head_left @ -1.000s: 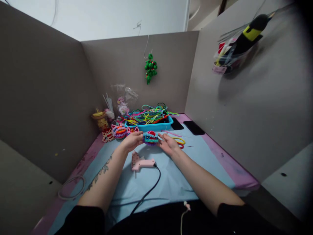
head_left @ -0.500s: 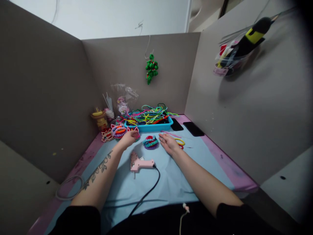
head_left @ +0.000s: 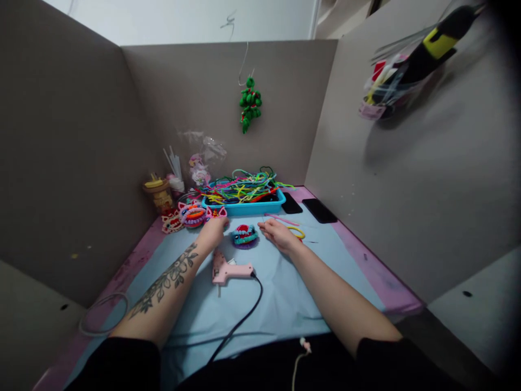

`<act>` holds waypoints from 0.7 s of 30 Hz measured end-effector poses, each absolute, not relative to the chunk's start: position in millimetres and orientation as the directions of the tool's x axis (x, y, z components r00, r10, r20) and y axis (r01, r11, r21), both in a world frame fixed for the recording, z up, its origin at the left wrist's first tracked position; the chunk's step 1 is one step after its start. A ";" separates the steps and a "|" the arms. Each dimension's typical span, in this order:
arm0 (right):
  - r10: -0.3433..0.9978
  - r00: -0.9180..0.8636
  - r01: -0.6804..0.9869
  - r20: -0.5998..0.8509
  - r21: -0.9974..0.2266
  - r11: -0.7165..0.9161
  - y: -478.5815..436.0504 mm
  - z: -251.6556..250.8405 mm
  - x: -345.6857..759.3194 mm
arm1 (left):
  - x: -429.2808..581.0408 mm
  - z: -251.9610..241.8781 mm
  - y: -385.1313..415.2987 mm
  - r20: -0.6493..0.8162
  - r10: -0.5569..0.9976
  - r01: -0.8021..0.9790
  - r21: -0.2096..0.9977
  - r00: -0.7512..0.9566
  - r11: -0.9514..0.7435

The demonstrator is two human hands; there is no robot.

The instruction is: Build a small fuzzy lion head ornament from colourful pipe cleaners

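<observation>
Between my hands, on the light blue cloth, sits a small fuzzy pipe-cleaner craft (head_left: pixel 245 235) with a teal rim, a red inside and a purple base. My left hand (head_left: pixel 212 233) is just left of it, its fingers loosely bent and partly hidden, with nothing seen in them. A pink eared craft (head_left: pixel 215 212) lies right behind that hand; whether they touch I cannot tell. To the right of the teal craft, apart from it, my right hand (head_left: pixel 277 232) rests on its side with fingers stretched and nothing held. A pink glue gun (head_left: pixel 230 270) lies nearer me.
Behind stands a blue tray (head_left: pixel 244 208) heaped with coloured pipe cleaners. More eared crafts (head_left: pixel 192 215) sit at left. Two dark phones (head_left: pixel 319 210) lie at right, near a yellow loop (head_left: pixel 298 233). The glue gun's black cord (head_left: pixel 244 320) runs towards me. Grey panels enclose three sides.
The view has shifted slightly, so everything sits a little further left and higher. My left forearm has turned, showing more of its tattoo. The teal craft stays on the cloth between both hands.
</observation>
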State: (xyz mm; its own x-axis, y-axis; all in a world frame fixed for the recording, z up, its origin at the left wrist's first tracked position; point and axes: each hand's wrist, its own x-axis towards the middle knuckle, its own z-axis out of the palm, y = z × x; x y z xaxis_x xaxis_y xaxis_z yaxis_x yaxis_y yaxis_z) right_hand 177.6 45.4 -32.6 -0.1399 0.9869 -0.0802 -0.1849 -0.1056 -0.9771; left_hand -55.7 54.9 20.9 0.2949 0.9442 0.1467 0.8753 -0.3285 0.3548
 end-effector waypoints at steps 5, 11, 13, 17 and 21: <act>0.988 -0.148 -0.151 0.038 -0.988 0.016 47.6 -28.9 180.4 | -50.2 26.7 42.4 0.100 0.885 0.828 0.320 0.454 -0.461; 0.975 -0.189 -0.063 0.120 -0.992 0.109 58.4 -42.6 165.1 | -37.0 18.6 39.7 0.075 0.878 0.858 0.187 0.473 -0.478; 0.975 -0.194 -0.074 0.108 -0.993 0.095 60.0 -46.9 163.3 | -37.8 16.9 42.5 0.078 0.880 0.858 0.196 0.469 -0.475; 0.973 -0.184 -0.082 0.137 -0.989 0.124 60.8 -49.5 163.9 | -42.0 18.0 45.4 0.079 0.886 0.850 0.253 0.457 -0.462; 0.980 -0.144 -0.070 0.141 -0.989 0.132 60.7 -48.2 164.2 | -44.7 17.8 46.8 0.072 0.896 0.852 0.287 0.437 -0.438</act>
State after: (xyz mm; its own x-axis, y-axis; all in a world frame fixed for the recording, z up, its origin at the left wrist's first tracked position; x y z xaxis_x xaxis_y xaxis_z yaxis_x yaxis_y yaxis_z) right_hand 164.2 60.7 -48.2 -0.1436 0.9795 0.1409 -0.0703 0.1319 -0.9888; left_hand -44.7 46.8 17.8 0.4373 0.8965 0.0718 0.8516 -0.4384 0.2875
